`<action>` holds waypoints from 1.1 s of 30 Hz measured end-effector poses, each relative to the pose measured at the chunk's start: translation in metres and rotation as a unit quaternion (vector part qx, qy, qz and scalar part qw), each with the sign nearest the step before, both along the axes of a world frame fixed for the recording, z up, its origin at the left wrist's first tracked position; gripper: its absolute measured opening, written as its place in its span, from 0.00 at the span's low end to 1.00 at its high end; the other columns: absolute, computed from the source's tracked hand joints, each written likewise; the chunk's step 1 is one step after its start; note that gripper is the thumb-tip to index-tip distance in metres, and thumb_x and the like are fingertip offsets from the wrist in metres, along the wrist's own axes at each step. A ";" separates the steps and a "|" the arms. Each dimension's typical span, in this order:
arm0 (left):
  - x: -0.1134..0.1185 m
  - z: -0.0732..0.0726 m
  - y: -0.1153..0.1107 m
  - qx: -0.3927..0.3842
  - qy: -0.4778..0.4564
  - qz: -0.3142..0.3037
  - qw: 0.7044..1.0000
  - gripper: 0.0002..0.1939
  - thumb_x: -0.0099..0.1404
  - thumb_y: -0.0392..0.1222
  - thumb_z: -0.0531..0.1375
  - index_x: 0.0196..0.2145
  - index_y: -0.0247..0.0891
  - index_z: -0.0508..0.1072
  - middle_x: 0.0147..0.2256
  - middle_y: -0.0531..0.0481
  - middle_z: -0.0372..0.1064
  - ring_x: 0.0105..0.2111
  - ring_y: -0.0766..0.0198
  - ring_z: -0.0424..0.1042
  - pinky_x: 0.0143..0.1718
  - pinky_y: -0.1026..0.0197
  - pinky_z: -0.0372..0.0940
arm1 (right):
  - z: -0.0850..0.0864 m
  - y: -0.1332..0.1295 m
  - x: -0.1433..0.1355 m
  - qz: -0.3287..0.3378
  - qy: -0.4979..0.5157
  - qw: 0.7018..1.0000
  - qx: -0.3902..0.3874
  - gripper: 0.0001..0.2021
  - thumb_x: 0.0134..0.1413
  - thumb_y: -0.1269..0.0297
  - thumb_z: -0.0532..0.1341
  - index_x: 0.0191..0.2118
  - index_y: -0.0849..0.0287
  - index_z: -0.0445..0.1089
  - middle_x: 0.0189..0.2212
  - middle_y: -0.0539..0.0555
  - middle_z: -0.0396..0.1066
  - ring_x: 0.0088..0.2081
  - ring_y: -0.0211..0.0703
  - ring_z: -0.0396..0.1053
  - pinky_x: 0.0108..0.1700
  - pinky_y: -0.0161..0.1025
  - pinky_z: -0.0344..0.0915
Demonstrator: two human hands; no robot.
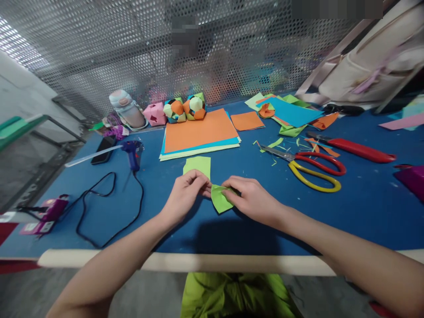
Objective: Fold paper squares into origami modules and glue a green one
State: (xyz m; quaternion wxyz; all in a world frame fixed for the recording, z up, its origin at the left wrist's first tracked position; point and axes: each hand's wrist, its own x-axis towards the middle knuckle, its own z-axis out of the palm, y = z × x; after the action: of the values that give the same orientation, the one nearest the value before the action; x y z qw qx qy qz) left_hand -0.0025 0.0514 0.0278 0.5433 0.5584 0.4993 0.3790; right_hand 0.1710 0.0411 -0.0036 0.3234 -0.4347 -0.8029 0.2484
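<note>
Between my hands is a small green paper square [221,199], tilted above the blue table. My left hand [190,190] pinches its left corner between thumb and fingers. My right hand [243,194] grips the right side, with the thumb over the paper's face and the fingers behind it. Just beyond my left hand lies another light green paper piece [198,165], partly covered by that hand. Farther back is a stack of sheets with an orange one [202,130] on top and blue and pale green edges showing below.
Scissors [298,163] and a red-handled cutter [361,149] lie right among paper scraps. A glue gun [133,154] with a looping black cord sits left, near a phone [104,149]. Folded paper balls [175,110] and a bottle [127,110] stand along the back.
</note>
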 end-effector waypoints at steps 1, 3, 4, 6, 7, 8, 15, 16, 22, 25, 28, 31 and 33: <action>0.000 0.000 0.000 0.011 0.015 -0.006 1.000 0.09 0.58 0.44 0.57 0.26 0.35 0.67 0.26 0.53 0.66 0.26 0.68 0.67 0.31 0.64 0.65 | 0.000 0.000 0.000 -0.003 0.000 1.000 -0.005 0.07 0.57 0.71 0.54 0.32 0.59 0.69 0.28 0.53 0.70 0.31 0.39 0.67 0.34 0.35 0.60; -0.001 -0.001 -0.001 0.052 0.075 -0.036 0.995 0.08 0.56 0.43 0.59 0.30 0.35 0.70 0.26 0.53 0.66 0.26 0.68 0.66 0.29 0.65 0.62 | 0.001 0.000 0.000 -0.006 0.002 1.000 -0.012 0.07 0.57 0.70 0.54 0.32 0.59 0.69 0.28 0.52 0.70 0.30 0.39 0.67 0.33 0.35 0.60; -0.001 -0.001 -0.002 0.078 0.109 -0.053 0.990 0.08 0.56 0.42 0.60 0.31 0.35 0.70 0.26 0.53 0.67 0.26 0.68 0.65 0.29 0.66 0.61 | 0.001 0.000 0.000 -0.006 0.002 1.000 -0.014 0.07 0.57 0.70 0.54 0.31 0.59 0.69 0.27 0.52 0.70 0.30 0.39 0.67 0.32 0.35 0.60; -0.001 -0.002 -0.002 0.119 0.157 -0.080 0.977 0.06 0.58 0.41 0.58 0.29 0.35 0.71 0.26 0.53 0.67 0.26 0.68 0.64 0.28 0.66 0.58 | 0.002 0.000 0.000 -0.002 0.003 1.000 -0.014 0.07 0.57 0.70 0.54 0.32 0.59 0.69 0.27 0.52 0.70 0.30 0.39 0.67 0.32 0.35 0.60; -0.001 -0.002 -0.003 0.130 0.171 -0.085 0.973 0.07 0.59 0.40 0.57 0.27 0.35 0.71 0.25 0.53 0.67 0.26 0.69 0.63 0.29 0.66 0.57 | 0.002 0.000 -0.001 0.002 0.002 1.000 -0.013 0.07 0.57 0.70 0.54 0.32 0.59 0.69 0.28 0.52 0.71 0.30 0.39 0.67 0.33 0.35 0.60; -0.001 -0.002 -0.003 0.135 0.181 -0.084 0.971 0.08 0.60 0.40 0.56 0.26 0.35 0.70 0.25 0.53 0.66 0.26 0.69 0.62 0.29 0.66 0.57 | 0.003 -0.001 -0.001 0.005 0.002 1.000 -0.011 0.07 0.57 0.71 0.54 0.33 0.59 0.70 0.28 0.52 0.71 0.30 0.39 0.67 0.33 0.35 0.60; -0.002 0.000 -0.002 0.113 0.191 -0.080 0.972 0.13 0.62 0.44 0.53 0.24 0.35 0.68 0.21 0.55 0.61 0.24 0.69 0.59 0.27 0.66 0.55 | 0.003 -0.001 0.001 0.007 -0.006 0.999 -0.035 0.06 0.56 0.70 0.55 0.34 0.60 0.70 0.30 0.53 0.72 0.32 0.40 0.68 0.35 0.35 0.60; -0.002 -0.001 -0.002 0.108 0.185 -0.087 0.973 0.11 0.61 0.44 0.54 0.26 0.35 0.69 0.22 0.54 0.62 0.24 0.69 0.60 0.27 0.66 0.56 | 0.002 -0.001 0.001 0.007 -0.006 0.999 -0.040 0.07 0.56 0.71 0.55 0.34 0.60 0.70 0.30 0.53 0.72 0.32 0.40 0.68 0.35 0.35 0.60; -0.002 -0.005 -0.005 0.157 0.241 -0.086 0.954 0.06 0.55 0.35 0.54 0.24 0.34 0.69 0.21 0.54 0.64 0.22 0.70 0.60 0.25 0.67 0.56 | 0.002 -0.002 0.000 0.019 -0.012 0.999 -0.036 0.07 0.56 0.71 0.55 0.34 0.60 0.71 0.30 0.53 0.72 0.31 0.39 0.68 0.34 0.35 0.60; -0.002 -0.005 -0.006 0.197 0.261 -0.062 0.943 0.06 0.53 0.33 0.53 0.21 0.34 0.68 0.20 0.54 0.65 0.22 0.71 0.61 0.25 0.67 0.56 | 0.004 -0.002 -0.001 0.025 -0.011 0.999 -0.035 0.07 0.57 0.70 0.55 0.34 0.60 0.71 0.30 0.53 0.72 0.32 0.39 0.68 0.34 0.35 0.60; -0.002 -0.005 -0.005 0.229 0.263 -0.067 0.935 0.07 0.53 0.32 0.53 0.22 0.34 0.69 0.20 0.54 0.65 0.21 0.71 0.61 0.24 0.68 0.55 | 0.003 -0.002 0.000 0.024 -0.010 0.999 -0.035 0.07 0.56 0.71 0.55 0.35 0.61 0.71 0.31 0.54 0.72 0.33 0.39 0.68 0.35 0.34 0.60; -0.002 -0.005 -0.004 0.228 0.262 -0.096 0.933 0.05 0.55 0.34 0.55 0.26 0.34 0.71 0.21 0.54 0.65 0.22 0.71 0.61 0.25 0.68 0.56 | 0.001 -0.001 0.001 0.022 -0.019 0.999 -0.030 0.08 0.56 0.72 0.55 0.35 0.61 0.71 0.31 0.53 0.72 0.33 0.39 0.68 0.35 0.34 0.60; -0.001 -0.005 -0.004 0.217 0.260 -0.113 0.934 0.06 0.56 0.36 0.56 0.25 0.34 0.71 0.21 0.54 0.65 0.22 0.71 0.61 0.25 0.68 0.56 | 0.001 0.000 0.002 0.021 -0.023 0.999 -0.024 0.08 0.56 0.73 0.55 0.34 0.61 0.71 0.31 0.53 0.72 0.33 0.39 0.68 0.36 0.34 0.60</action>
State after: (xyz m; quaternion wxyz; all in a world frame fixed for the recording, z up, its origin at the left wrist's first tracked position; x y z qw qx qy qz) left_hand -0.0039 0.0472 0.0228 0.2991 0.7949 0.4619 0.2557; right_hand 0.1728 0.0407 -0.0028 0.2893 -0.4313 -0.8127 0.2641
